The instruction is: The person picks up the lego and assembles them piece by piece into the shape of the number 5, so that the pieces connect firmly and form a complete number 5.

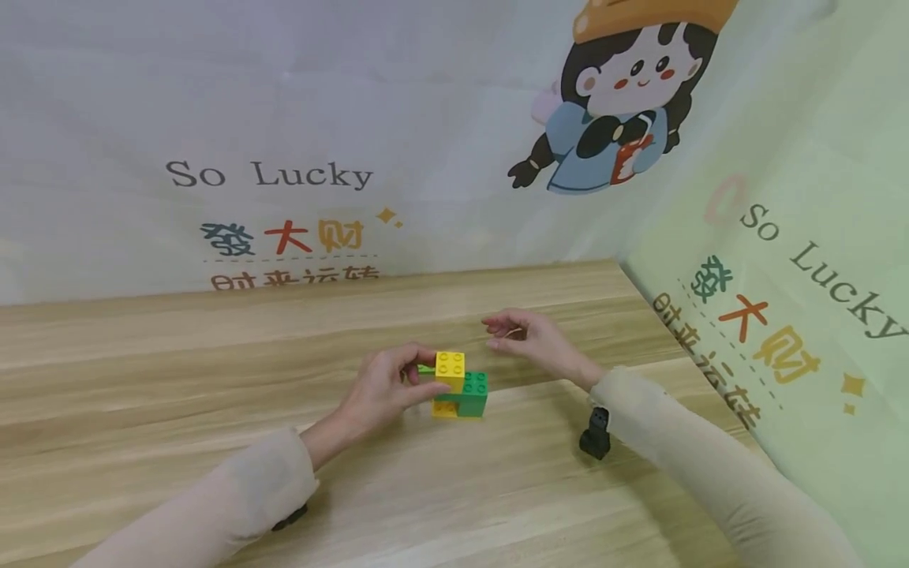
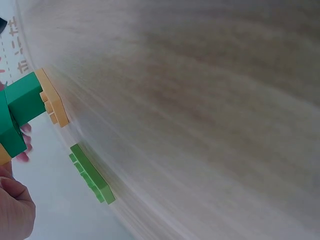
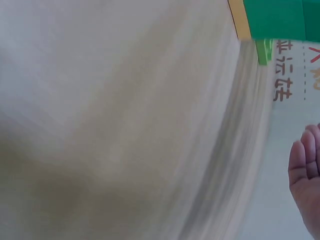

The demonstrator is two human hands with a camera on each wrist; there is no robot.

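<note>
My left hand pinches a yellow brick between thumb and fingers. That brick sits at the top of a small stack with green bricks under it. At the stack's foot lies a thin yellow plate, orange-looking in the left wrist view. A flat light green plate rests on the table just apart from the stack; in the head view the left hand mostly hides it. To the right of the stack, my right hand hovers with loosely bent fingers and nothing in them.
The bricks stand on a wood-grain table. Behind it hangs a pale printed cloth with lettering and a cartoon figure, and a second cloth panel closes off the right side. Black devices hang under the sleeves.
</note>
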